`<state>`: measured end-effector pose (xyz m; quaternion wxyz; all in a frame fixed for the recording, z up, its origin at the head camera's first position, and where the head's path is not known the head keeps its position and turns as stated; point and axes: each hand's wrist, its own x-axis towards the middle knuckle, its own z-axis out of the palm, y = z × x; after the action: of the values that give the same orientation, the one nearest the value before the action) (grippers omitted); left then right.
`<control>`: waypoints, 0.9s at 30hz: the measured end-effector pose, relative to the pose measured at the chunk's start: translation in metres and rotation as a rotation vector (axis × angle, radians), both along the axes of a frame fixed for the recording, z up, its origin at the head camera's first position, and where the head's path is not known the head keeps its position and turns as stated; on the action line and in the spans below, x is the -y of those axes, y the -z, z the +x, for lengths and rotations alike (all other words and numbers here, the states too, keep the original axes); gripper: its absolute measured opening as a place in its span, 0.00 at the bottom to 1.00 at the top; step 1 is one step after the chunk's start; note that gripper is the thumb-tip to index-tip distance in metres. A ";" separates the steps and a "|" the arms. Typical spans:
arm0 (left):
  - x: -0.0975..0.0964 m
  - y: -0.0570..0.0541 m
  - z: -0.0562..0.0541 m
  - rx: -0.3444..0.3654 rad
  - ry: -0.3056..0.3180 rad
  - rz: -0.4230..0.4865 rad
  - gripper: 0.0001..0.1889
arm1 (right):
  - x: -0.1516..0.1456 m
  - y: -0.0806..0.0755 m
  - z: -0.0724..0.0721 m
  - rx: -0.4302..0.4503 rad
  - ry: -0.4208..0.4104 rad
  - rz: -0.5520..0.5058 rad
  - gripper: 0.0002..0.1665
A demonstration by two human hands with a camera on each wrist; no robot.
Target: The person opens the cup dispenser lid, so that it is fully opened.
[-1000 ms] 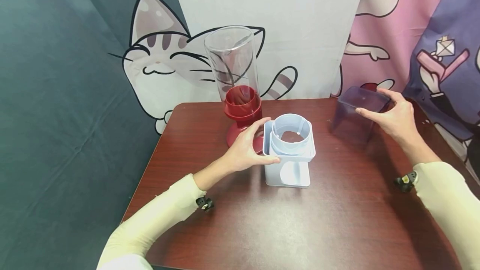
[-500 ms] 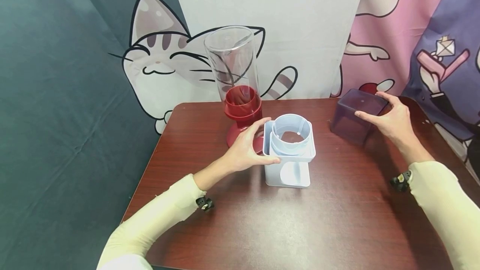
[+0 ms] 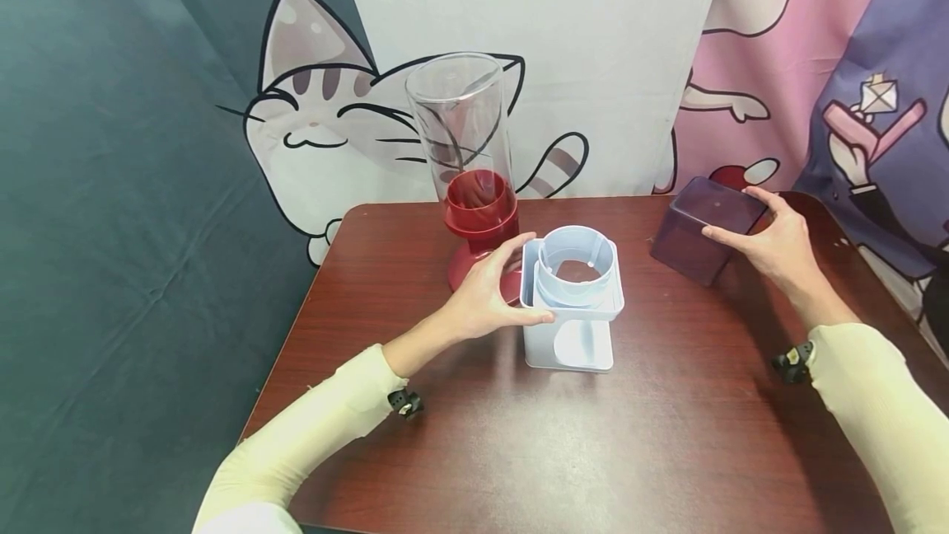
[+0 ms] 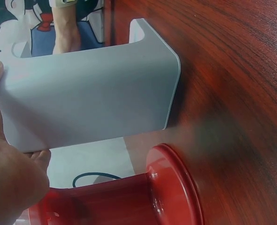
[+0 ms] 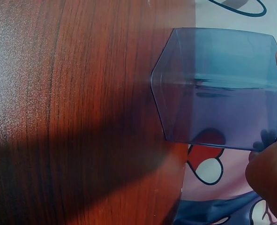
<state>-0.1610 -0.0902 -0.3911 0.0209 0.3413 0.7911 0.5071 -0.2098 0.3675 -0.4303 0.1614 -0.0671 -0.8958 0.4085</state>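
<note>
My left hand [image 3: 485, 299] holds the upper rim of a white plastic dispenser base [image 3: 544, 344], thumb at the front, fingers at the back left. This base stands upright, with a round collar in its square top and an opening low at the front. In the left wrist view its smooth side wall [image 4: 91, 98] faces the camera. My right hand [image 3: 778, 245] grips a see-through purple square container [image 3: 693, 241] across its upper end, thumb on the near side. The right wrist view shows the container [image 5: 218, 89] too; whether its lower end touches the table cannot be told.
Behind the left hand stands a red pedestal [image 3: 482, 225] with a tall clear cylinder [image 3: 460, 122] on it. The brown wooden table [image 3: 638, 443] ends at the back against a printed cat cloth [image 3: 630, 64]. A dark green cloth [image 3: 133, 270] hangs at the left.
Over the last second my right hand has come slightly down and left with the purple container, mostly in the first half. The left hand and white base have stayed put.
</note>
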 end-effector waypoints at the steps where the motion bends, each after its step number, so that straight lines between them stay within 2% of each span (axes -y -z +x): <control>1: 0.000 0.000 0.000 0.000 -0.002 -0.002 0.55 | 0.000 0.000 0.000 0.003 -0.003 0.001 0.57; 9: 0.000 0.000 0.000 0.009 -0.015 -0.011 0.55 | -0.001 -0.004 0.001 0.046 -0.048 0.003 0.62; 16: -0.001 0.000 0.001 0.030 -0.011 -0.005 0.56 | -0.001 -0.011 0.002 -0.061 -0.092 0.037 0.65; 22: 0.000 -0.002 0.003 0.060 -0.001 -0.018 0.59 | 0.009 -0.029 0.006 -0.072 -0.110 0.029 0.71; 27: 0.004 -0.002 0.001 0.037 0.043 -0.015 0.60 | 0.036 -0.046 0.015 -0.074 -0.156 -0.023 0.69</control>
<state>-0.1598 -0.0939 -0.3889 0.0491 0.3485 0.7869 0.5068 -0.1947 0.3319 -0.3839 0.1613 0.0164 -0.8870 0.4323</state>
